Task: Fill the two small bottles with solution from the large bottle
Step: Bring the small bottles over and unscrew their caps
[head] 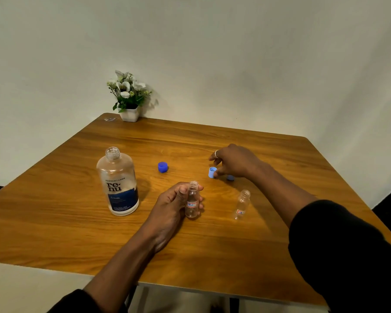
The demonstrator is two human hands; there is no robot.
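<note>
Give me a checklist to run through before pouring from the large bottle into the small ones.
1. Large bottle uncapped: ok, its dark cap lies on the table.
2. Held small bottle open and upright: ok, the left hand grips it on the table.
3. Second small bottle open and standing apart from the hands: ok.
4. Right hand free to lift the large bottle: not ok, it pinches a light cap.
5. Enough solution in the large bottle: cannot tell, the liquid is clear.
</note>
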